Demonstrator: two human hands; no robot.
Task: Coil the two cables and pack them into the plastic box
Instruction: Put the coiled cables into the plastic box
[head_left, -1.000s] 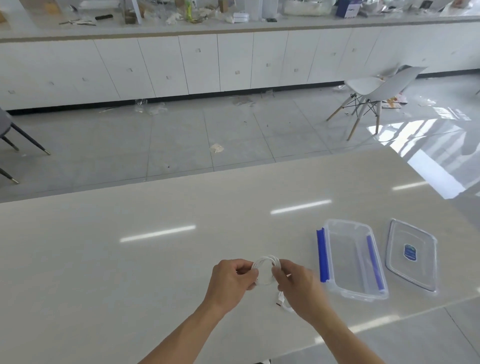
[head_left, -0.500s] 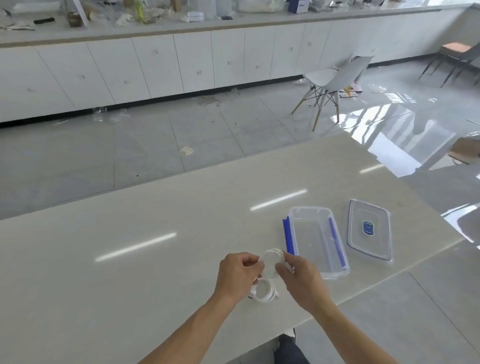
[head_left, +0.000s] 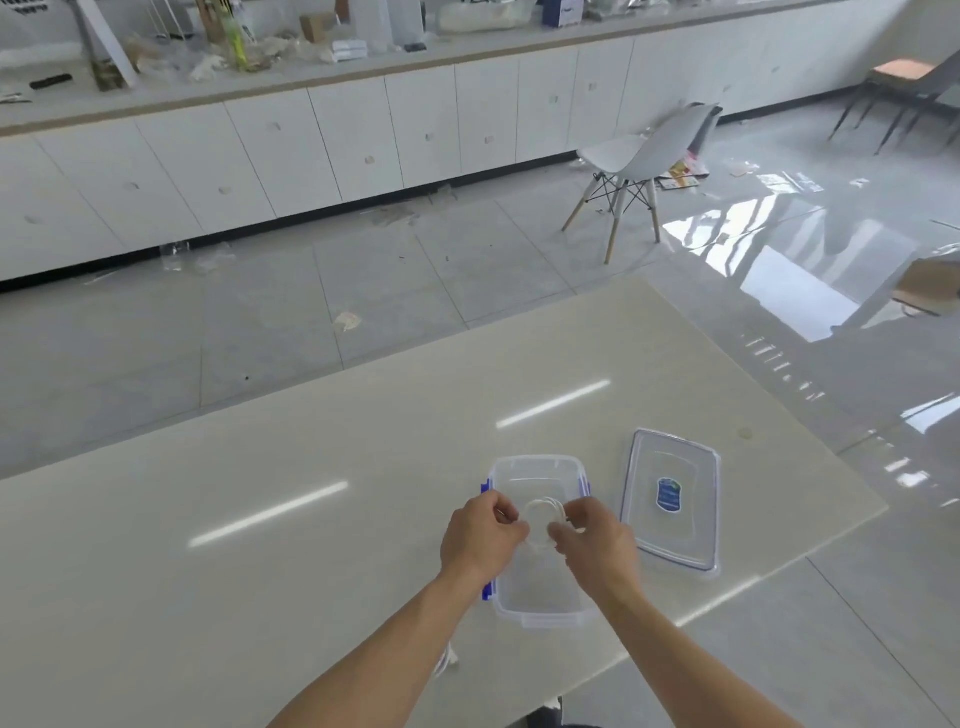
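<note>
White cable (head_left: 542, 521), coiled into a flat ring, is pinched between the left hand (head_left: 480, 538) and right hand (head_left: 597, 538) above the open plastic box (head_left: 535, 608), whose long axis runs away from the person. A second cable (head_left: 445, 662), possibly coiled, is left beneath the left forearm; the lid (head_left: 672, 499) is off.

table (head_left: 260, 519) bearing box (head_left: 535, 470), lid (head_left: 675, 519)

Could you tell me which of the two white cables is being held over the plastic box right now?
The coiled cable, pinched between left hand and right hand above the box. The other cable lies on the table by the left forearm.
</note>
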